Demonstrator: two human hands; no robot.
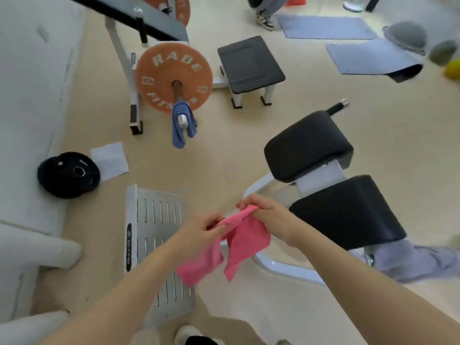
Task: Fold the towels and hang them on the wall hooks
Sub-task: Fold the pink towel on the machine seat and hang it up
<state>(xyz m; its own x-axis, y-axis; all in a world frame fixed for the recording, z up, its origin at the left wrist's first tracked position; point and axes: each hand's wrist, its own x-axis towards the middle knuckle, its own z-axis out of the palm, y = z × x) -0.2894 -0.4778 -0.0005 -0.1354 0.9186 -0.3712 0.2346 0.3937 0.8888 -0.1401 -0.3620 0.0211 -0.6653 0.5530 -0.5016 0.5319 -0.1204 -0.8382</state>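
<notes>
We see an orange weight plate (pixel 174 78) on a barbell rack, black plate (pixel 68 174) on the floor w/ white paper (pixel 110 160) beside it, black padded bench (pixel 250 64) behind, slotted metal footplate (pixel 159 232) nearer us.

Pink towel (pixel 239 242), blue towel (pixel 183 125), orange white-lettered weight plate (pixel 159 70), black pads (pixel 308 145).

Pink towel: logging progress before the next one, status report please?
Left hand and right hand both pinch pink towel. Unfolded, hanging mid-air. Blue towel waits on barbell. Nothing blocking.
</notes>
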